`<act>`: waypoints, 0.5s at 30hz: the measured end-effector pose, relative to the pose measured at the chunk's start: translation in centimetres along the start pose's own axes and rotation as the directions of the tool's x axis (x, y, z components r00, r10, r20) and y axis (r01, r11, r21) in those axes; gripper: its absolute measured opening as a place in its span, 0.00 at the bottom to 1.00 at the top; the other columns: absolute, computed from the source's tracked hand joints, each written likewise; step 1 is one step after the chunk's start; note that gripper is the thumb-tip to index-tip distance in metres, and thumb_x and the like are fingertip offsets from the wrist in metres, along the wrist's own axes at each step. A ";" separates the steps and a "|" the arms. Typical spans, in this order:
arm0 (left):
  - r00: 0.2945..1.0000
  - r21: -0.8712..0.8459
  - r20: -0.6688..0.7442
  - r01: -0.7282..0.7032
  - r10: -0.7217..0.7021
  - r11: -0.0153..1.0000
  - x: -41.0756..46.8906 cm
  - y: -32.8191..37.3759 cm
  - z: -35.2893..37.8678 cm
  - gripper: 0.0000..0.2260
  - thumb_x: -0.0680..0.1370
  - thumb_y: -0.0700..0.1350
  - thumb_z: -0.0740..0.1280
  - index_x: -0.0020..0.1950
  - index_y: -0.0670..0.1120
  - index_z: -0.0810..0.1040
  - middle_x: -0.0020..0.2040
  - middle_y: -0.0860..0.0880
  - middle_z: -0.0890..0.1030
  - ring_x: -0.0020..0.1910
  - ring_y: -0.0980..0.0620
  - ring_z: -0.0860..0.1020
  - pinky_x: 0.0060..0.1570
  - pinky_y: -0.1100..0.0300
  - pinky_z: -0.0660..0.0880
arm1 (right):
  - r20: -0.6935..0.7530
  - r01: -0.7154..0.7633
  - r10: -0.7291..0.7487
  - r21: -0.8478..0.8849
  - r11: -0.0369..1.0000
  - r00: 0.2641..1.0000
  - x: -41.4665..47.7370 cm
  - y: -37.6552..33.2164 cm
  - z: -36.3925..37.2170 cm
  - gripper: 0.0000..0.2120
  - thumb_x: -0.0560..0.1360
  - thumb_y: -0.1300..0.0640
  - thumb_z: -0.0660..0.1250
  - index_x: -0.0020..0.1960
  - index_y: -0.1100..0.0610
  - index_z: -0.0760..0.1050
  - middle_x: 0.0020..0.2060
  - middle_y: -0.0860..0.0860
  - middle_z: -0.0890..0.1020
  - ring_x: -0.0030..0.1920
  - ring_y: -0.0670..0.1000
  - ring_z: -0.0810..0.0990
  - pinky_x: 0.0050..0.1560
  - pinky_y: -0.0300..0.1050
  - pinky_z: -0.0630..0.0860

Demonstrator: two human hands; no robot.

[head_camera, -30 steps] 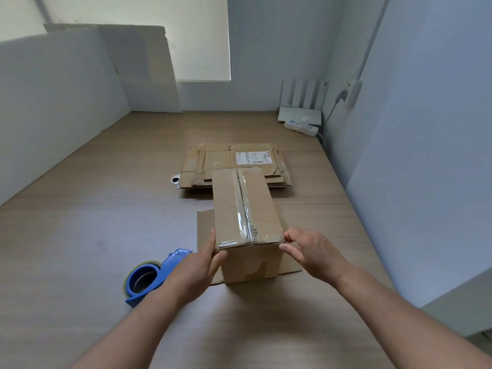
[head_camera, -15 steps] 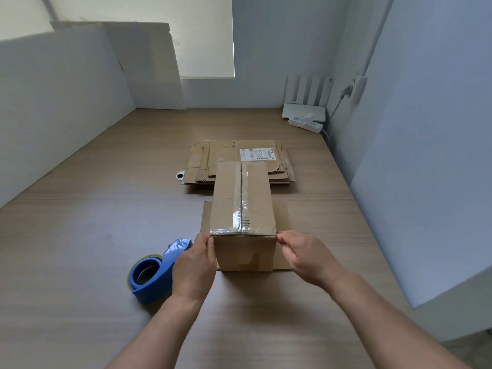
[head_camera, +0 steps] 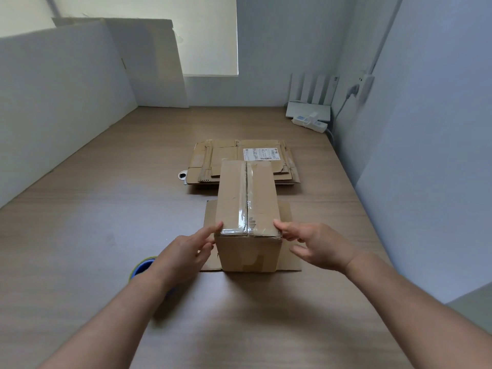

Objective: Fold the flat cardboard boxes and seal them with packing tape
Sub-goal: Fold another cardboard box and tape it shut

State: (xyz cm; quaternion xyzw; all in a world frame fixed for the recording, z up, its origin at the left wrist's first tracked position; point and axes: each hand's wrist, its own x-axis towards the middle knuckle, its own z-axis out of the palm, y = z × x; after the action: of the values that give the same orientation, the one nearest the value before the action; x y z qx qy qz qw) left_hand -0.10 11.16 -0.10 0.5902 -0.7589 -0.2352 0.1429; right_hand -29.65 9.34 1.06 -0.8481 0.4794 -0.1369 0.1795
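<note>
On the table: a wood-grain tabletop [head_camera: 80, 235] held everything, with pale walls close on both sides.
Taped box: a brown folded cardboard box [head_camera: 247, 209] stood upright near the middle of the table, its top seam covered end to end by a strip of clear packing tape [head_camera: 246, 198].
Under the box: a flat brown cardboard sheet [head_camera: 288, 235] lay beneath it, showing on both sides.
Left hand: the left hand [head_camera: 183, 255] was at the box's near left top corner, fingers spread loosely, the index fingertip touching the edge; it gripped nothing.
Right hand: the right hand [head_camera: 319, 246] was at the near right top corner, fingers open and extended, the fingertips touching the taped edge; it held nothing.
Flat stack: a pile of flattened brown cardboard boxes [head_camera: 213, 161] lay just behind the taped box, with a white shipping label [head_camera: 261, 154] on top.
Tape dispenser: a blue tape dispenser [head_camera: 142, 267] sat near the left wrist, mostly hidden by the forearm.
Far corner: a white router with upright antennas [head_camera: 308, 102] and a white power strip [head_camera: 310, 122] sat by the right wall.
</note>
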 end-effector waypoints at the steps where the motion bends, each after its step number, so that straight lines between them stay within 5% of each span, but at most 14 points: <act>1: 1.000 0.021 0.002 -0.021 0.020 1.000 0.3 -0.1 -0.2 0.22 0.82 0.45 0.60 0.74 0.60 0.62 0.60 0.53 0.81 0.57 0.51 0.79 0.54 0.61 0.72 | -0.034 0.032 -0.032 -0.003 0.999 0.999 0.2 0.3 0.1 0.26 0.76 0.57 0.67 0.72 0.50 0.67 0.60 0.49 0.80 0.58 0.48 0.80 0.60 0.43 0.74; 7: 0.987 0.058 -0.108 -0.112 0.118 0.992 1.9 -0.3 0.0 0.15 0.77 0.50 0.68 0.63 0.50 0.75 0.51 0.54 0.84 0.46 0.49 0.79 0.42 0.66 0.68 | -0.201 0.203 -0.220 -0.106 0.974 0.954 1.2 1.4 1.0 0.18 0.71 0.49 0.67 0.57 0.57 0.79 0.41 0.49 0.85 0.37 0.49 0.84 0.35 0.44 0.81; 11: 0.962 0.064 -0.193 -0.184 0.193 0.981 2.4 -0.7 0.5 0.12 0.75 0.50 0.71 0.57 0.50 0.78 0.46 0.52 0.85 0.41 0.50 0.79 0.40 0.65 0.69 | -0.262 0.237 -0.265 -0.134 0.962 0.928 1.3 1.7 1.5 0.19 0.71 0.44 0.63 0.53 0.57 0.78 0.38 0.48 0.84 0.34 0.49 0.82 0.30 0.42 0.79; 15: 0.913 0.117 -0.310 -0.241 0.266 0.964 2.5 -1.3 1.3 0.11 0.71 0.53 0.67 0.51 0.56 0.70 0.34 0.52 0.83 0.29 0.50 0.76 0.30 0.66 0.68 | -0.318 0.207 -0.256 -0.181 0.962 0.913 1.3 1.2 2.5 0.16 0.73 0.48 0.62 0.50 0.59 0.80 0.35 0.49 0.82 0.31 0.49 0.80 0.27 0.43 0.77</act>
State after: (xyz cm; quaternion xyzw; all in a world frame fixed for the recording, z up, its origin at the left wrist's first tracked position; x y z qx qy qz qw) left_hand -0.30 8.69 -2.03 0.5225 -0.8036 -0.0855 0.2719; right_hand -28.88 8.09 -1.62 -0.8734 0.4077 -0.2660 0.0156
